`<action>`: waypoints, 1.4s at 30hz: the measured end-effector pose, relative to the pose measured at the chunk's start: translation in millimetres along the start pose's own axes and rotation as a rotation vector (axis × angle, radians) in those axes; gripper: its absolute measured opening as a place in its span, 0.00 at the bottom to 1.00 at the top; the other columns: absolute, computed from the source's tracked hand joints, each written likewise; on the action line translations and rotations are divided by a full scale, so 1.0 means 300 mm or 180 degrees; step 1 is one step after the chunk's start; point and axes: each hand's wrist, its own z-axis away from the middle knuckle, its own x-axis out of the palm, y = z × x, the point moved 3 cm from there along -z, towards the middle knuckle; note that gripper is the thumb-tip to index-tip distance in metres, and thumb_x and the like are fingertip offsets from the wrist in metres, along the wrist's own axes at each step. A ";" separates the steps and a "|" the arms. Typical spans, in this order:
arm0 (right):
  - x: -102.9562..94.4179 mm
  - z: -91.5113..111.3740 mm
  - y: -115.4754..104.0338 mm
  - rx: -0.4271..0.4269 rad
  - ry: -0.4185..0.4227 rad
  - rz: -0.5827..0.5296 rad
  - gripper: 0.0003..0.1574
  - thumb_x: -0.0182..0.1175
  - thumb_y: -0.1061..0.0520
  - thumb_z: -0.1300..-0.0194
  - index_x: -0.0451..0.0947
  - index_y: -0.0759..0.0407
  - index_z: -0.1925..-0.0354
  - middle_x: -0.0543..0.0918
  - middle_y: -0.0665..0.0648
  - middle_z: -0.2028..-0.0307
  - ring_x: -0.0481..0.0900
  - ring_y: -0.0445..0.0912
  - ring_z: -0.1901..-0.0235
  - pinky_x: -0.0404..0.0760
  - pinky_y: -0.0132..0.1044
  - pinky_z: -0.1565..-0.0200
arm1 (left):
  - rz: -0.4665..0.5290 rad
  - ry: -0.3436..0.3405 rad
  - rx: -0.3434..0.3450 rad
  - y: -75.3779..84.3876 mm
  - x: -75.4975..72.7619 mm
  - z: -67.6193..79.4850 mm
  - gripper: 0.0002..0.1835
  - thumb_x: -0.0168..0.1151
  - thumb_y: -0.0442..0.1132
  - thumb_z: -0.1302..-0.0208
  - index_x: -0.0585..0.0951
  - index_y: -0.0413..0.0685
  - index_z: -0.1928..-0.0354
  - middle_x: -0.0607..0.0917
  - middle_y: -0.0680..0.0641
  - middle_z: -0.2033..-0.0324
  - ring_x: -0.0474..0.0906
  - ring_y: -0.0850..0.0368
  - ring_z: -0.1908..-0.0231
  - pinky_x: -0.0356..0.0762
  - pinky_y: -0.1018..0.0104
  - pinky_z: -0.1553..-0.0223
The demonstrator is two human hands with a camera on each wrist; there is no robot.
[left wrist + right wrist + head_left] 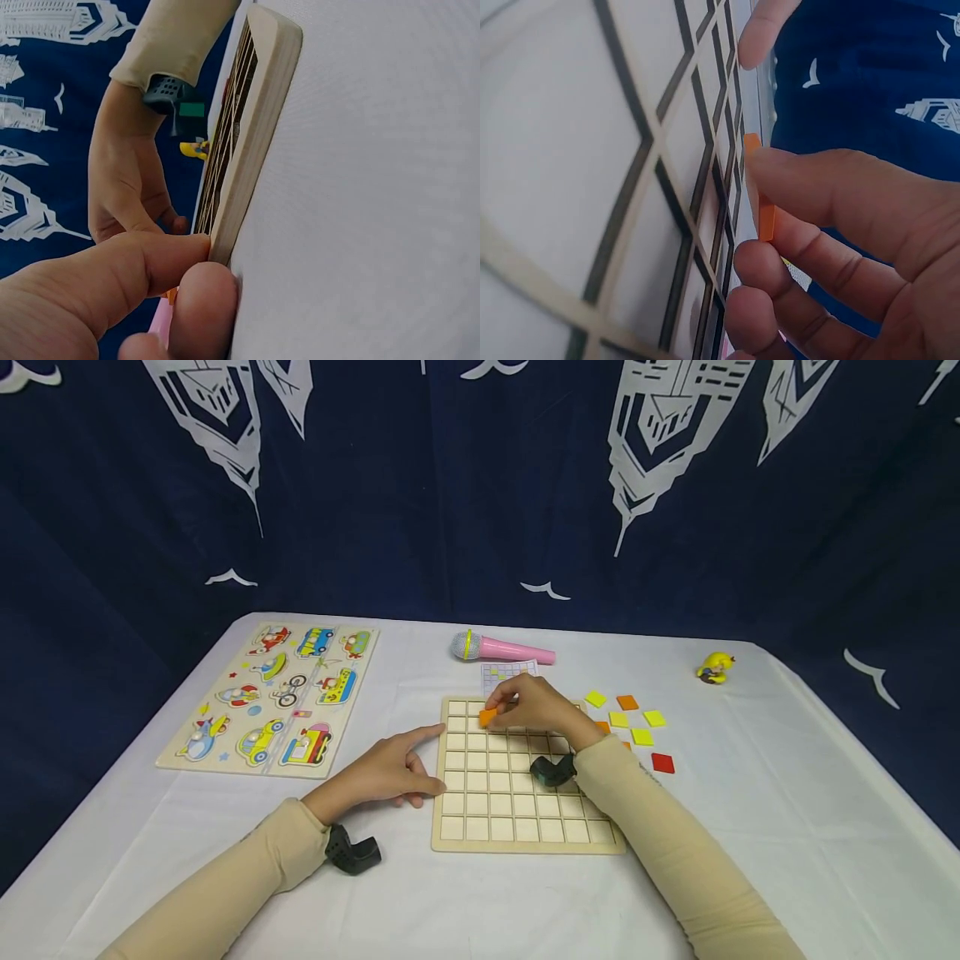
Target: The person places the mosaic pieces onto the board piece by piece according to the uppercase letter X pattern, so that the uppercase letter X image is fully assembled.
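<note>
Between thumb and fingers, my right hand (538, 703) pinches an orange square tile (487, 717) over the upper left part of a wooden grid board (528, 847). In the right wrist view the tile (766, 217) stands on edge, tilted up close to the grid. My left hand (386, 770) touches the board's left side, its index finger stretched to the upper part and the thumb lower down. In the left wrist view, the thumb (176, 259) lies against the board's rim (259, 150). My right hand and forearm cover part of the grid.
Right of the board lie several loose tiles, yellow (655, 718), orange (627, 702) and red (663, 763). Behind it are a patterned card (498, 674) and a pink toy microphone (517, 650). A vehicle puzzle board (247, 727) lies left; a small yellow figurine (716, 667) stands far right.
</note>
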 end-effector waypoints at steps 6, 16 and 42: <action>0.025 -0.011 -0.025 0.0011 -0.0058 0.0158 0.09 0.79 0.62 0.41 0.91 0.60 0.60 0.87 0.50 0.69 0.80 0.43 0.66 0.80 0.39 0.53 | -0.0009 -0.0017 -0.0005 -0.004 -0.002 -0.003 0.53 0.79 0.39 0.37 0.60 0.43 0.15 0.86 0.47 0.76 0.82 0.59 0.79 0.74 0.68 0.77; 0.043 -0.018 -0.050 0.0004 0.0010 0.0339 0.09 0.80 0.64 0.43 0.91 0.61 0.63 0.87 0.51 0.70 0.80 0.43 0.66 0.79 0.38 0.55 | -0.0024 -0.0030 0.0001 -0.005 -0.004 -0.008 0.52 0.79 0.38 0.37 0.61 0.43 0.15 0.86 0.48 0.76 0.82 0.60 0.80 0.74 0.69 0.77; -0.055 0.058 0.029 -0.0365 -0.0290 -0.0203 0.13 0.74 0.62 0.32 0.90 0.65 0.50 0.85 0.49 0.65 0.78 0.46 0.65 0.80 0.36 0.58 | 0.0025 0.0018 -0.0031 -0.008 -0.003 -0.006 0.53 0.80 0.38 0.38 0.61 0.45 0.15 0.86 0.47 0.75 0.82 0.60 0.80 0.74 0.69 0.78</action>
